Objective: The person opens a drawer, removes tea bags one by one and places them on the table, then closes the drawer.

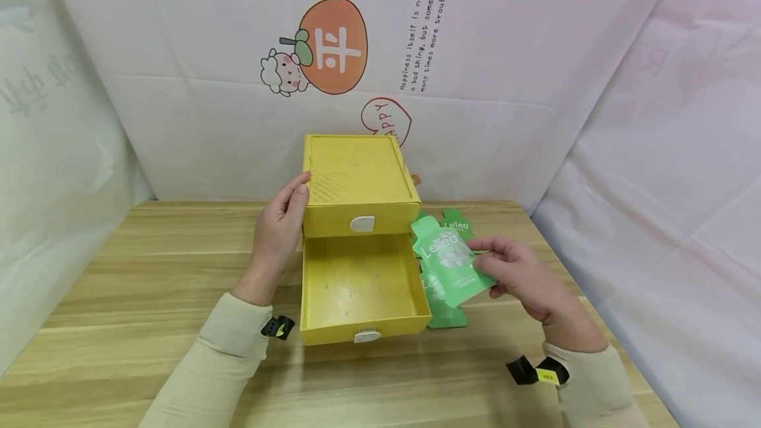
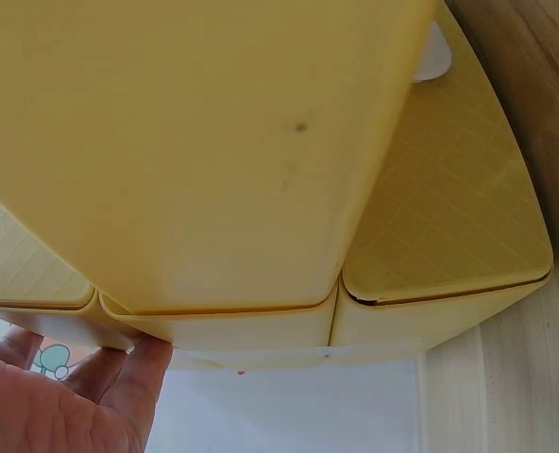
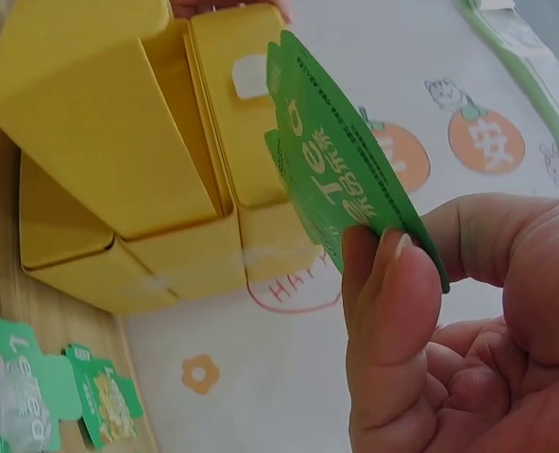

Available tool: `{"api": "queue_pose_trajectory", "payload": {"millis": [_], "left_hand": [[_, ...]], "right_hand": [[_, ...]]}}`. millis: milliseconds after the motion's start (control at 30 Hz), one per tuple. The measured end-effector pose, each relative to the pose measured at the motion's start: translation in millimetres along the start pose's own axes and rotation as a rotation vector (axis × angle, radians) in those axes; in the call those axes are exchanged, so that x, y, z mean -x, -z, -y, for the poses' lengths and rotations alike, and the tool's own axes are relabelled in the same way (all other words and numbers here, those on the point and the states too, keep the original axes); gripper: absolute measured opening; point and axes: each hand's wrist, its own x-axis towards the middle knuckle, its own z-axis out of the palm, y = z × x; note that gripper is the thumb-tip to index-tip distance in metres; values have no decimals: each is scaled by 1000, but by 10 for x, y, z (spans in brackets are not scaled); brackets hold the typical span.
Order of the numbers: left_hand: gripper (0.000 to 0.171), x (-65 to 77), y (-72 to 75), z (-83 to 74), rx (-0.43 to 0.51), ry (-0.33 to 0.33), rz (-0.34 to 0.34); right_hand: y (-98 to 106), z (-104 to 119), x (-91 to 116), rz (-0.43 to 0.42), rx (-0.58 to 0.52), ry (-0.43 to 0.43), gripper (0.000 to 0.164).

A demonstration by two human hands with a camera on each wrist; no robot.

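A yellow drawer box (image 1: 362,170) stands on the table with one lower drawer (image 1: 364,283) pulled out; its floor shows bare. My left hand (image 1: 278,230) rests against the box's left side near the top, and its fingers (image 2: 140,382) touch the yellow edge in the left wrist view. Between thumb and fingers, my right hand (image 1: 517,273) pinches a flat green LeTea packet (image 1: 454,263) just right of the open drawer. The right wrist view shows this packet (image 3: 331,156) nearly edge-on, raised beside the box.
More green LeTea packets (image 1: 446,314) lie on the wooden table (image 1: 178,322) along the box's right side, partly covered by the held one. White printed cloth (image 1: 238,124) hangs behind and on both sides. White pull tabs (image 1: 366,335) stick out from the drawer fronts.
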Motion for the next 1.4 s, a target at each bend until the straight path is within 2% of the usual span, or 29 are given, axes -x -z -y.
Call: {"api": "queue_pose_trajectory", "payload": {"millis": [467,800,1133,1400], "left_hand": [[49,-12,2,24,-15,5,-9],[50,-12,-4,21,-12,8,-11],[54,-4,-3,1,-24,19,-12],[54,4,3,-10,-26,17,-12]], "right_hand": [[209,-176,-94,-63,31,-45,52],[311,-432,-193,-108,142,-155,52],[421,-777,-293,-47,114,-192,45],[418,-1005,-292,-57,127,-312,44]]}}
